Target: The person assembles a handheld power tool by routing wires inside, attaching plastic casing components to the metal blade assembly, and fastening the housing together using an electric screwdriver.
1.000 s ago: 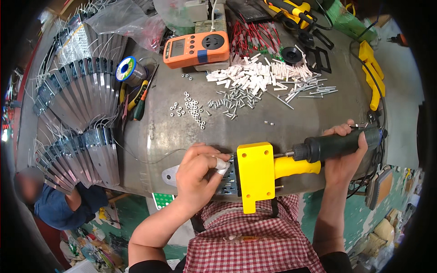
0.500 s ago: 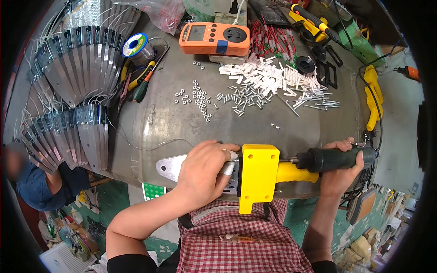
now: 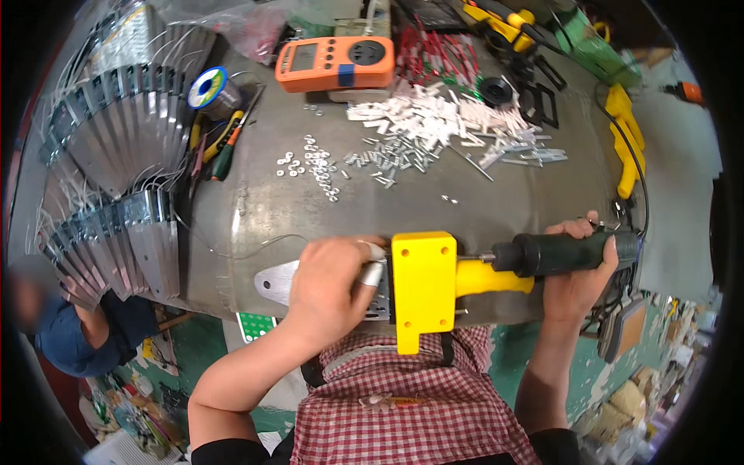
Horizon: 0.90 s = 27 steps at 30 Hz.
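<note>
The left grip (image 3: 333, 280), a bare hand with white wrapping on two digits, is bent closed over a silvery metal plate (image 3: 277, 282); its underside is hidden. The right grip (image 3: 583, 284) is wrapped around a dark green power screwdriver (image 3: 559, 254). Between the grips, just right of the left one, is a bright yellow housing (image 3: 425, 280) with a flat face, a hole near each corner and a tab toward the wearer. It looks like stiff, light plastic, perhaps slippery; its yellow handle (image 3: 496, 281), running toward the right grip, seems a secure hold. The plate, tapering left of the left grip to a rounded, holed end, looks rigid and maybe sharp-edged, best pinched on its faces. The screwdriver looks heavier, its slim bit pointing at the housing. Beyond both grips, nuts (image 3: 318, 163) and screws (image 3: 397, 157) lie loose on the grey table (image 3: 252, 187).
</note>
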Motion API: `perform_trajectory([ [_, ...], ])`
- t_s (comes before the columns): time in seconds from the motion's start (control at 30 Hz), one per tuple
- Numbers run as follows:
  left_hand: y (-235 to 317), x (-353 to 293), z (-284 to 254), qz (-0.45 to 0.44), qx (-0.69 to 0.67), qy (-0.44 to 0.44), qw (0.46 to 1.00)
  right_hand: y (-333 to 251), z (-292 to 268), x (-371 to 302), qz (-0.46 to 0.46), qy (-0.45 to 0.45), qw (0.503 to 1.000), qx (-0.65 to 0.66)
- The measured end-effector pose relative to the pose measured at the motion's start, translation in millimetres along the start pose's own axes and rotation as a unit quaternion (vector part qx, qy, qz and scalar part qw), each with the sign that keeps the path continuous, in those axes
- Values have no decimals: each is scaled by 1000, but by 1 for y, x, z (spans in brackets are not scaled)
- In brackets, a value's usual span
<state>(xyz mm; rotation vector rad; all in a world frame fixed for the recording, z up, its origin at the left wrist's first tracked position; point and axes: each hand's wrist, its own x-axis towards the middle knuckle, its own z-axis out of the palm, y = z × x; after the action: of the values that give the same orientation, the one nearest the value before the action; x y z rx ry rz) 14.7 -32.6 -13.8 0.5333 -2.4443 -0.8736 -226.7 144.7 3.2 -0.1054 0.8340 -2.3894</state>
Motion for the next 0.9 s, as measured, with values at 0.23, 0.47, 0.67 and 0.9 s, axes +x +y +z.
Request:
perform_trajectory([
  [0.23, -15, -2, -17, 52, -40, -113, 991, -27, -14, -35, 14, -29, 999, 12],
  [0.47, -8, 1, -17, 74, 27, -136, 988, -25, -20, -43, -4, -14, 1000, 20],
  [0.67, -8, 2, -18, 73, 52, -141, 986, -12, -17, -45, 3, -1, 999, 41],
  [0.9, -7, 5, -21, 24, -11, -176, 984, -1, -25, -51, -8, -29, 996, 79],
])
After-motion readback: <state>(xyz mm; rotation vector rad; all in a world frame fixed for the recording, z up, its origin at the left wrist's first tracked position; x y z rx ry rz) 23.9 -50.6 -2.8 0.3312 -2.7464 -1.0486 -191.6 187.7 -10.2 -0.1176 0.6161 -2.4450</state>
